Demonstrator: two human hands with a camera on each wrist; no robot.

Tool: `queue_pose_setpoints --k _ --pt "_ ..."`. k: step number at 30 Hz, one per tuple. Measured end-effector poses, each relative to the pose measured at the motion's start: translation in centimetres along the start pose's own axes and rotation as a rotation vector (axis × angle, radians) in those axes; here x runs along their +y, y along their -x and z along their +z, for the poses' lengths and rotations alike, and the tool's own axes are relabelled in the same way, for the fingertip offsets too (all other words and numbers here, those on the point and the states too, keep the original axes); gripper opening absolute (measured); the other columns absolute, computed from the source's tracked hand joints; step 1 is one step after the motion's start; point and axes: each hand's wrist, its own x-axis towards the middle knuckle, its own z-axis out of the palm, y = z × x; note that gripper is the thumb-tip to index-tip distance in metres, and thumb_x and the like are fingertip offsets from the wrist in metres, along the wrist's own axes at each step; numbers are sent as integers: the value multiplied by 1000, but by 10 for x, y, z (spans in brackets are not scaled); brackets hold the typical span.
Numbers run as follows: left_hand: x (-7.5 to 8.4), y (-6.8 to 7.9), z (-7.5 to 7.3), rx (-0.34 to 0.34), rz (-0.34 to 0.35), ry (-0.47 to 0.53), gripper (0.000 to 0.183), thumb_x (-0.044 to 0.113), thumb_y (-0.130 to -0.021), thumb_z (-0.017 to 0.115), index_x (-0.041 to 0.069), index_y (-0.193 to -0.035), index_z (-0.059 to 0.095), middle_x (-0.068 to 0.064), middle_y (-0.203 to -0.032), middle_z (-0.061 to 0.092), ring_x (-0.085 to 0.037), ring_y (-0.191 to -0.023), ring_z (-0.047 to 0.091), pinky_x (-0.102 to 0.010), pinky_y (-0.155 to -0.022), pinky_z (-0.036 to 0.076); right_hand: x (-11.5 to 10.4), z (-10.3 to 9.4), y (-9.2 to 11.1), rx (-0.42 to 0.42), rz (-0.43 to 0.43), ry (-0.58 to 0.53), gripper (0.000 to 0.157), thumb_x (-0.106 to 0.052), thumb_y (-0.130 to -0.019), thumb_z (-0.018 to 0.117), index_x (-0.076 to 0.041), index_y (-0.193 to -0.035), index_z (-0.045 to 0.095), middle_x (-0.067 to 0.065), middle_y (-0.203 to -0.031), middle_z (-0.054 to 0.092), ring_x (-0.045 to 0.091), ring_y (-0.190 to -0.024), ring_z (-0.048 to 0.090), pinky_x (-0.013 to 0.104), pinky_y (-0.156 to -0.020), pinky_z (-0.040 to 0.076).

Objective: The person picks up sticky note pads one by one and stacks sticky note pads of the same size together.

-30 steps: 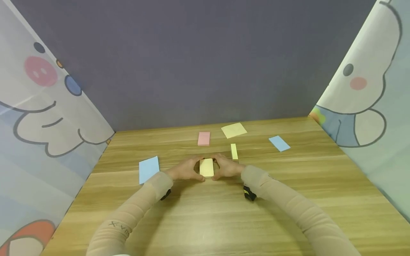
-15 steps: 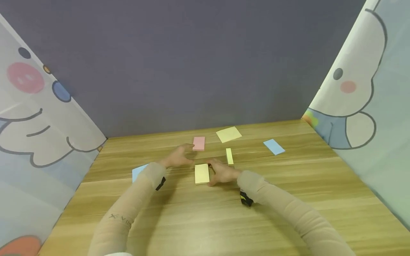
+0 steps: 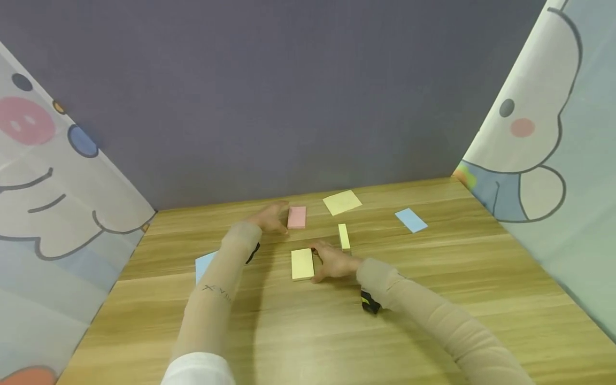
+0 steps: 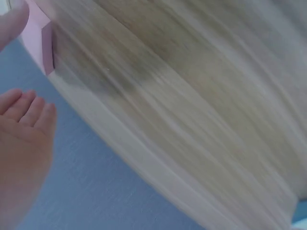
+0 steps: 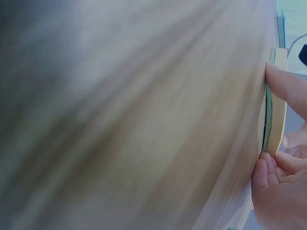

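A pink sticky-note pad (image 3: 297,218) lies toward the back of the table. At its left side is my left hand (image 3: 270,218), thumb and fingers spread apart. In the left wrist view, the thumb overlaps the pink pad (image 4: 43,40) while the straight fingers (image 4: 31,112) stand off from it. My right hand (image 3: 334,262) holds a yellow sticky-note pad (image 3: 302,264) by its right side, thumb and fingers at opposite ends. From the right wrist, a thin green layer (image 5: 268,112) shows along the table side of the yellow pad (image 5: 279,105).
A narrow yellow pad (image 3: 344,236) sits just beyond my right hand. Farther back lies a flat yellow sheet (image 3: 342,202), with a blue one (image 3: 411,220) to the right. My left forearm partly covers another blue sheet (image 3: 204,264). A dark wall (image 3: 308,107) closes off the back.
My left hand has left the yellow pad and moved away from me to the pink pad's left side. The right hand stays at the yellow pad. The view has shifted slightly.
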Motion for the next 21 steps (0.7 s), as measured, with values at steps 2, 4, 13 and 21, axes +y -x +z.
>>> queue_pose_setpoints --k 2,4,13,21 --pt "1 -9 4 -16 -16 31 100 9 -72 77 4 -147 12 -14 -153 14 -33 -139 15 -48 -112 18 1 0 1 3 3 -7 91 -24 -70 80 -5 -141 26 12 -139 34 29 -128 36 45 -103 35" --pt "-2 -17 6 -27 -18 57 104 8 -70 78 4 -147 10 -16 -151 18 -33 -137 21 -47 -111 20 1 0 0 5 8 -7 91 -23 -70 80 -5 -141 27 12 -139 35 28 -127 36 45 -103 36" --pt "1 -32 8 -36 -61 1 101 12 -70 79 3 -146 13 -16 -138 37 -30 -117 44 -44 -103 36 -3 -1 -1 1 33 -4 91 -23 -70 79 -7 -142 26 11 -141 34 29 -130 35 46 -104 34" --pt "-2 -38 9 -36 -75 -33 98 15 -71 79 5 -146 16 -15 -139 36 -28 -117 44 -42 -103 36 -4 -2 0 -2 33 -7 90 -23 -71 79 -7 -142 27 12 -140 35 30 -130 34 47 -104 34"
